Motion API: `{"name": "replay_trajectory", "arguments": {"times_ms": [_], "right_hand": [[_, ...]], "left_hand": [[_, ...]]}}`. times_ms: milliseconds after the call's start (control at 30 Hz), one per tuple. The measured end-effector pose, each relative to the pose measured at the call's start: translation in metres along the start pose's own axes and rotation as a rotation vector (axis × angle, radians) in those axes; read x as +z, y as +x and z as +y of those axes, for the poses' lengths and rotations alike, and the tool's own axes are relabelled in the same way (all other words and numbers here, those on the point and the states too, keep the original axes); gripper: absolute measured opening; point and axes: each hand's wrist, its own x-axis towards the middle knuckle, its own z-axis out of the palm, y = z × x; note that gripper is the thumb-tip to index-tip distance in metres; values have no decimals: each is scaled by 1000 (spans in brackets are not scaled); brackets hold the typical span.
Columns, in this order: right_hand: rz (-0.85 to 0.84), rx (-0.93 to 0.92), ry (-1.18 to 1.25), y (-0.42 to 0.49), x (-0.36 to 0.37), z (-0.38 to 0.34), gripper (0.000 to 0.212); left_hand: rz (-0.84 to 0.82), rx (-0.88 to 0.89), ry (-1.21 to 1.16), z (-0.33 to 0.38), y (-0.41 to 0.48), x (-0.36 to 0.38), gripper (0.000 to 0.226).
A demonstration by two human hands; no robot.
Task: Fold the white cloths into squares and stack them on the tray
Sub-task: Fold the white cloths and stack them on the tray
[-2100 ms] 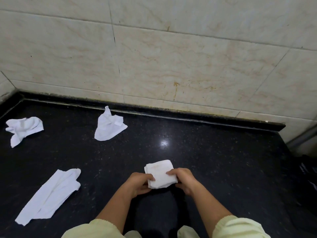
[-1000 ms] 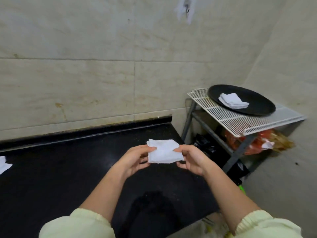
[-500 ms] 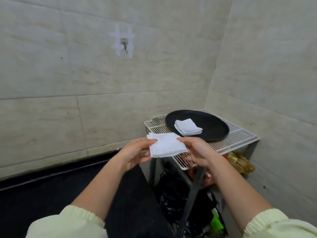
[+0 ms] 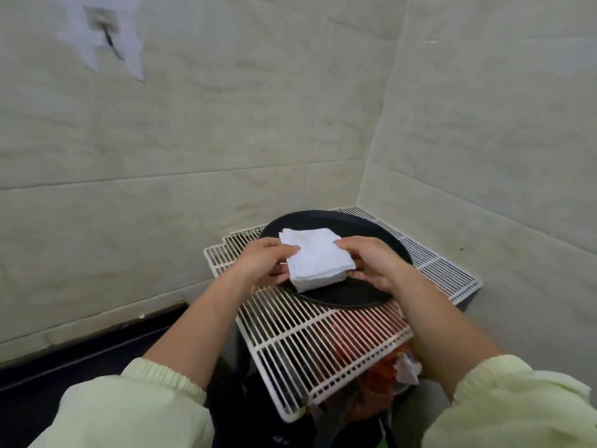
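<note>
White folded cloth (image 4: 318, 258) pinched at opposite side edges by left hand (image 4: 261, 261) and right hand (image 4: 371, 263), level, directly over black tray (image 4: 371, 227); both hands equally near.

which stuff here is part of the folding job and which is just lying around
Job: folded white square cloth, pinched by left hand and right hand; round black tray.
Lying about: white wire rack; red-orange plastic bags beneath it; taped wall hook.

Both arms were stretched out forward. The left hand (image 4: 261, 260) and the right hand (image 4: 371, 263) faced each other with curled fingers. Each one pinched a side of the folded cloth (image 4: 318, 260) between them.
</note>
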Motion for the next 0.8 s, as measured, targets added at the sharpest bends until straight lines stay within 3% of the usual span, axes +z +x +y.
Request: {"name": "replay_trajectory", "arguments": {"times_ms": [267,600,800], "right_hand": [[35,18,-105,59,-15,-3,21],[-45,-36,-349,78,-13,8,12],[-49,-49,-420,73,-12,12,18]], "left_hand": [[74,-38,44,-2,54,18,24],[178,-47,89,-14,60,17,16],[237,-47,108,-16,54,20,23]]}}
